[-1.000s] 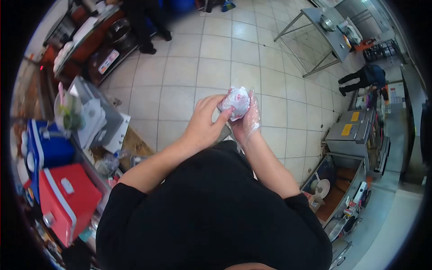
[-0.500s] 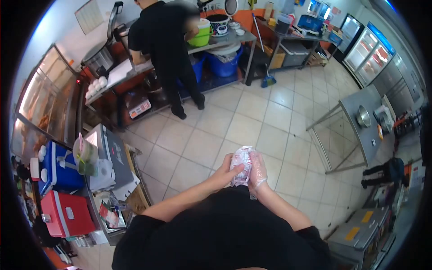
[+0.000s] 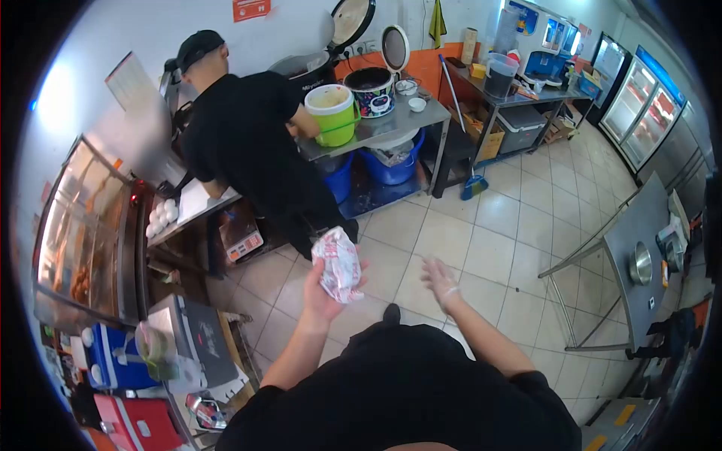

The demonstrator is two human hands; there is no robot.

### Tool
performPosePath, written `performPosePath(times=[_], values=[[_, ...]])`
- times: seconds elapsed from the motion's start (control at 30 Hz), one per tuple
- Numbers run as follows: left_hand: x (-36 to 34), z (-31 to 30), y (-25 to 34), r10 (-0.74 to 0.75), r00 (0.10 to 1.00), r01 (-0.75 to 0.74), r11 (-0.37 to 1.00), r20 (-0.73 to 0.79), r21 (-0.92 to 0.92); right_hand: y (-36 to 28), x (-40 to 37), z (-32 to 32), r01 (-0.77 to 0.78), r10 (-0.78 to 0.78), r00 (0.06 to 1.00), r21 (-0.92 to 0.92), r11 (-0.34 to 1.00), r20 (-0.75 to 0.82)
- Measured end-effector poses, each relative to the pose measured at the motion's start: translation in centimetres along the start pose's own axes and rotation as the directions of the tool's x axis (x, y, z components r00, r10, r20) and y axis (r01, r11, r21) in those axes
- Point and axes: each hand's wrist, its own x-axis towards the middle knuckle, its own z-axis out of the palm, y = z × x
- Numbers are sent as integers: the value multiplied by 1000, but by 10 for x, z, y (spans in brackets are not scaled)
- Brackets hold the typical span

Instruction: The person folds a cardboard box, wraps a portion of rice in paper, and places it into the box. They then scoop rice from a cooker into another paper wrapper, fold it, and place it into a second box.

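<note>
A food parcel wrapped in white paper with red print (image 3: 338, 264) lies in my left hand (image 3: 319, 299), its fingers curled around the sides. Off to the right, my right hand (image 3: 440, 284) is raised above the tiled floor in a clear plastic glove. Its fingers are spread and nothing is in them. What the paper contains is hidden.
A co-worker in black (image 3: 244, 143) stands at the steel counter ahead, beside a lime-green bucket (image 3: 331, 116). On the left are a glass food warmer (image 3: 86, 233), a grey cooler (image 3: 199, 338) and a red cooler (image 3: 143, 427). A steel table (image 3: 628, 233) stands right.
My hands have parted: the left moved left with the wrapped parcel, while the right let go and opened. My view has shifted, and the co-worker now leans further left.
</note>
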Motion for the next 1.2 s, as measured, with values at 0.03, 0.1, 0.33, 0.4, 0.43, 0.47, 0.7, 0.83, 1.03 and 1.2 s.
performPosePath(times=[0.03,0.1,0.33,0.4,0.43,0.47,0.7,0.83,1.03,1.2], values=[[34,1,16,25,998,-23,999,54,-33,32,28,-30,-108,106,993,-41,993,-50],[98,7,47,58,993,-53,997,103,-51,130,74,-107,-157,132,986,-282,947,-106],[308,33,140,344,923,-325,937,170,-131,382,67,-275,-754,823,521,329,568,-227],[352,32,169,424,894,-412,905,142,-110,361,68,-270,-653,652,737,-435,620,-176],[372,31,183,473,875,-469,881,107,-62,365,83,-275,-471,572,817,-664,581,-80],[390,31,195,529,847,-528,849,56,-39,368,105,-281,-326,518,855,-766,554,11],[498,63,294,797,583,-731,599,-157,326,331,374,-326,319,255,893,-921,223,371],[553,51,369,917,375,-642,364,-138,674,163,514,-346,-523,560,826,-454,721,-63],[651,7,470,900,427,-66,126,-86,990,14,647,-305,-423,362,888,-196,885,-282],[762,-204,586,811,537,308,65,-230,949,36,656,-249,-619,557,768,-143,772,-316]])
